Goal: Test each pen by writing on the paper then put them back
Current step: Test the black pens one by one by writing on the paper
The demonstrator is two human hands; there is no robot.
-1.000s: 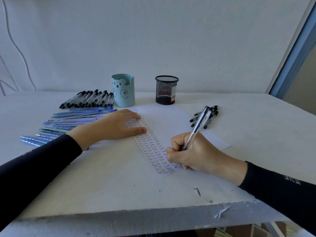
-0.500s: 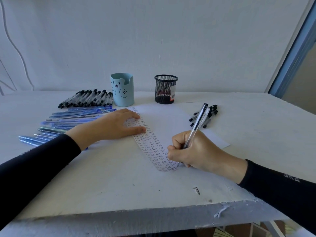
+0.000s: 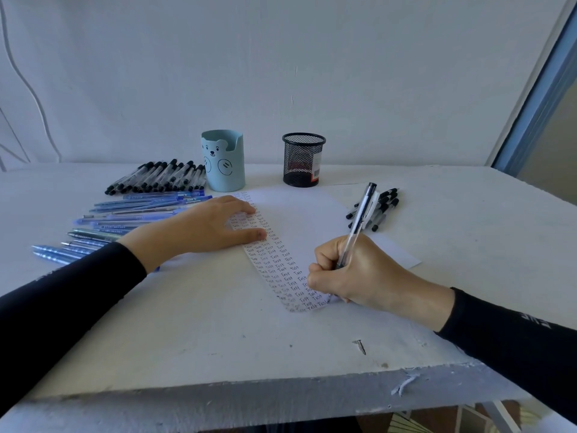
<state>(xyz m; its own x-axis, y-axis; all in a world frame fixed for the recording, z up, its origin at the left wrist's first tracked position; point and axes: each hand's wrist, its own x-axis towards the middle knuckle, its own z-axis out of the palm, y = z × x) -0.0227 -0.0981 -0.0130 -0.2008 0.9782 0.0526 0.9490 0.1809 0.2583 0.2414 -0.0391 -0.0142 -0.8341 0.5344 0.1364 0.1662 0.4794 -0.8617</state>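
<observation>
Clear pen (image 3: 356, 225) aslant, tip down at paper (image 3: 301, 218)

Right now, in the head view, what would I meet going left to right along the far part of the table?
Black pen row → bear cup → mesh cup → black pen pile.
</observation>
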